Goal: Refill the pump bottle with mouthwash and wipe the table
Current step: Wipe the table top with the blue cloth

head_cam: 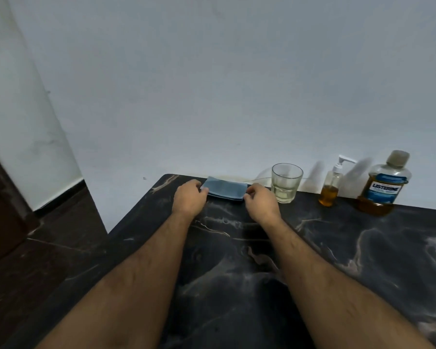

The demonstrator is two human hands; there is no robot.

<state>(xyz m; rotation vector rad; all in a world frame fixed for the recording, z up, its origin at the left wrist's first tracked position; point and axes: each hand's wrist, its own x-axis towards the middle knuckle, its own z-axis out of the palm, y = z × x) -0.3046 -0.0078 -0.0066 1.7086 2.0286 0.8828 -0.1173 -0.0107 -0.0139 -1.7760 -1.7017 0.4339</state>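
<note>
Dark marbled surface (337,248) against pale wall. Folded blue cloth (226,189) at far edge; left hand (189,197) pinches its left end, right hand (261,201) pinches its right end. Rightward along wall: glass (286,182), pump bottle (331,186) part-filled amber, mouthwash bottle (384,183), capped, upright.

The room is dim, the light cool and flat on the pale wall (212,84). Soft grey shadows slant up the wall behind the pump bottle (332,183) and the mouthwash bottle (385,183), so the light falls from the near side. The dark marbled counter (350,248) gives a dull sheen. Everything looks slightly soft, and straight lines bow toward the edges.
</note>
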